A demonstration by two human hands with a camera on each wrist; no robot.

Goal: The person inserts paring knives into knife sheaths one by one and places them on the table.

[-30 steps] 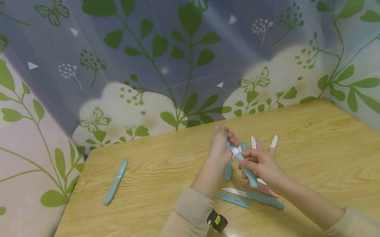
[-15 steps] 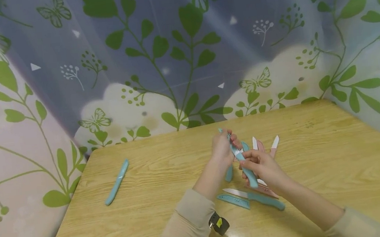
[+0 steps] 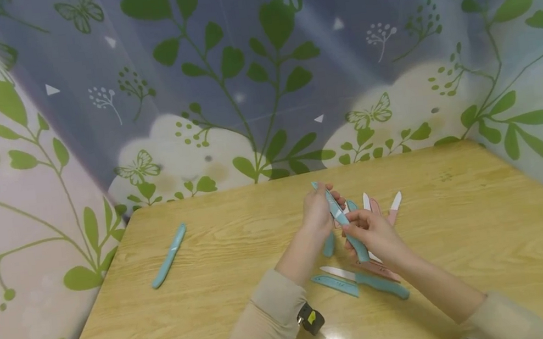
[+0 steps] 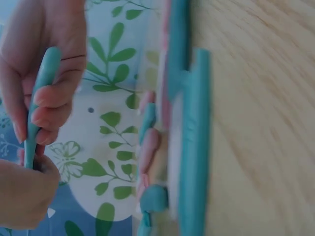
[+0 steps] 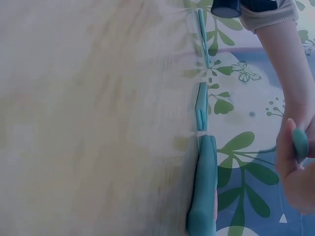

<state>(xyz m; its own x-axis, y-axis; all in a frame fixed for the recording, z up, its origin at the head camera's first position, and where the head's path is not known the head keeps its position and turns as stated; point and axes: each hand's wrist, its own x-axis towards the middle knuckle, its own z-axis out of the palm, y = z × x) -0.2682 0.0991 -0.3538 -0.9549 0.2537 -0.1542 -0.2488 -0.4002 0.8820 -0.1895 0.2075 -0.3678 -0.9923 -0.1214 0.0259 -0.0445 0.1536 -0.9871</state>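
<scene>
From where I stand, the person has both hands busy with one turquoise knife (image 3: 357, 246), lifted above the right-hand part of the wood-grained table (image 3: 242, 266). Its long axis runs slantwise: the sheathed tip points to the far left, the rounded handle end to the near right. The left hand (image 3: 314, 212) has its fingers wrapped round the turquoise sheath (image 3: 333, 204); the right hand (image 3: 376, 234) pinches the handle between thumb and fingers. A narrow white band of blade shows between sheath and handle.

Just nearer than the hands lies a bare-bladed turquoise knife (image 3: 382, 286), its white blade pointing left and slightly far, handle to the right. A loose turquoise sheath (image 3: 335, 285) lies beside that blade on its near side, roughly parallel. Beyond the right hand, a pink-handled knife (image 3: 395, 209) points its white blade to the far right. Well apart on the left, a sheathed turquoise knife (image 3: 168, 256) slants from near left to far right.
</scene>
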